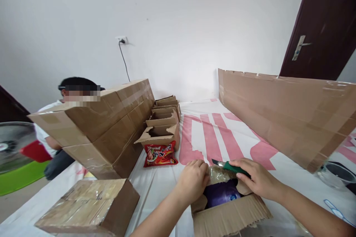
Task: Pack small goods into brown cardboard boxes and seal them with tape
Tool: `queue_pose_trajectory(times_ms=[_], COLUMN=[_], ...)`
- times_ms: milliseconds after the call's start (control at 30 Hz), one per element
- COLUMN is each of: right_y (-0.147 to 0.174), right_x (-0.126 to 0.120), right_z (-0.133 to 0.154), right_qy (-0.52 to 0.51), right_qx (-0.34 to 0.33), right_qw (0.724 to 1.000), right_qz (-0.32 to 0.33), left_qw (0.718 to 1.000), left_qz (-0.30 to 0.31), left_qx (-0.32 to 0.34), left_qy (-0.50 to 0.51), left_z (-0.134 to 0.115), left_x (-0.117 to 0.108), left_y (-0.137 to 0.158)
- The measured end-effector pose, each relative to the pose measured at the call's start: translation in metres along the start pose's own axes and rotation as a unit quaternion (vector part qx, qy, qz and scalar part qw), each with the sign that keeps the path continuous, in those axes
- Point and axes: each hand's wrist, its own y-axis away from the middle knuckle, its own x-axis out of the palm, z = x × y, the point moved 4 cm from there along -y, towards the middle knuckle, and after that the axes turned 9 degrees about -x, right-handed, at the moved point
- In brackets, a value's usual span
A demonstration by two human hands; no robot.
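In front of me stands a small cardboard box (230, 216) with its top open and its near flap folded outward. A shiny purple package (221, 193) lies inside, partly covered by flaps. My right hand (260, 181) is closed around a green-handled utility knife (236, 168), its blade pointing left over the box's far edge. Clear tape (218, 175) wrinkles along that far flap. At the box's left side, my left hand (194, 178) is closed with curled fingers on the cardboard edge; the fingertips are partly hidden.
A taped carton (80, 202) lies at the front left. Behind it rise stacked boxes (111, 129), with a person (50, 113) beyond. A red snack packet (160, 154) leans against a row of open boxes (162, 133). A cardboard panel (278, 111) stands right, near a clear container (336, 174).
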Motion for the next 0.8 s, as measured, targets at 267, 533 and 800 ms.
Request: queue_pose_trajectory(times_ms=[267,533,800], right_y=[0.002,0.004,0.012], right_x=[0.000,0.001,0.001], right_z=[0.001,0.002,-0.006], right_qy=[0.007,0.016,-0.033], right_qx=[-0.021,-0.032,-0.005], right_qw=[1.000,0.999,0.999], right_qz=[-0.003,0.006,-0.040], left_qw=[0.994,0.929,0.858], left_qz=[0.049,0.204,0.171], left_qx=[-0.087,-0.211,-0.313], left_qy=[0.054,0.226,0.369], left_z=[0.024,0.080,0.124], left_x=[0.014,0.065,0.098], left_y=[-0.031,-0.058,-0.025])
